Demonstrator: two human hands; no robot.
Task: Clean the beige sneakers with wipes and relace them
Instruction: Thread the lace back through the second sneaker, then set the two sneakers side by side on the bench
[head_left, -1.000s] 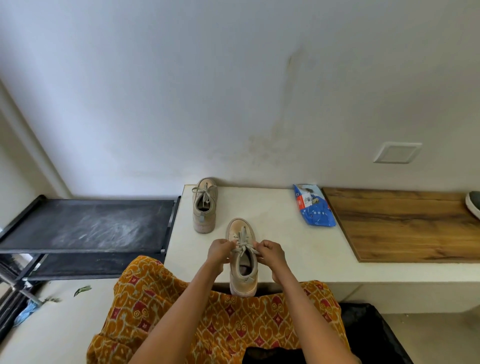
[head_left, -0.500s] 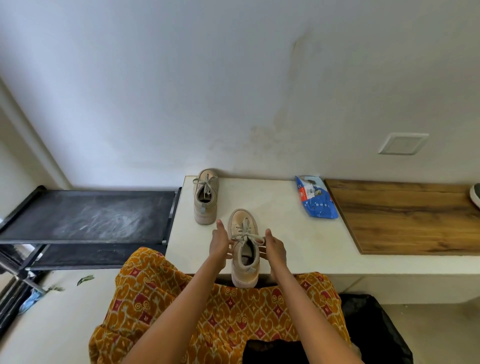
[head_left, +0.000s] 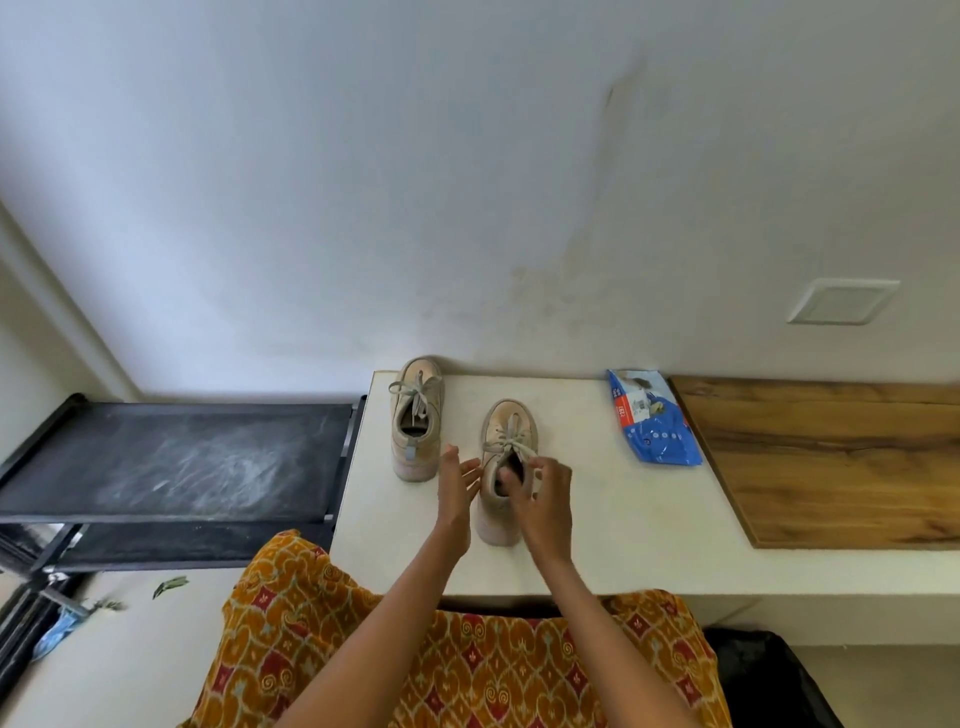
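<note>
1. Beige near sneaker (head_left: 506, 467): upright on the white ledge (head_left: 597, 525), toe pointing far, laces (head_left: 511, 439) threaded.
2. Right hand (head_left: 543, 493): fingers curled over the sneaker's opening, pinching a lace end.
3. Left hand (head_left: 457, 480): fingers straight and spread, holding nothing, just left of that sneaker.
4. Second sneaker (head_left: 415, 418): far left, laced.
5. Blue wipes packet (head_left: 652, 418): far right, beside the wooden board (head_left: 831, 462).

Home entry/shoe corner: blk shoe rack (head_left: 171, 457), white ledge (head_left: 623, 519) w/ sneakers (head_left: 415, 415), stained wall (head_left: 467, 208).
</note>
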